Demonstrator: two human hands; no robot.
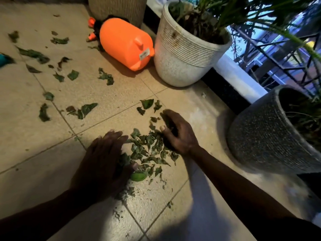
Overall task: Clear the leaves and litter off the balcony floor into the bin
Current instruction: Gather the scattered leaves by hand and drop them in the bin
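Note:
A small heap of torn green leaves (149, 150) lies on the beige floor tiles between my two hands. My left hand (102, 162) lies flat at the heap's left edge with straight fingers, its palm over some leaves and a light green piece (138, 176) by its thumb. My right hand (177, 131) cups the heap's right side, its fingers curved against the leaves. More leaves (83, 109) are scattered over the tiles to the left and farther back. No bin is in view.
An orange plastic sprayer jug (125, 44) lies on its side at the back. A white ribbed plant pot (184, 56) stands beside it, a dark grey pot (265, 136) at the right by the balcony ledge (234, 79). A woven pot (118, 9) stands at the far back.

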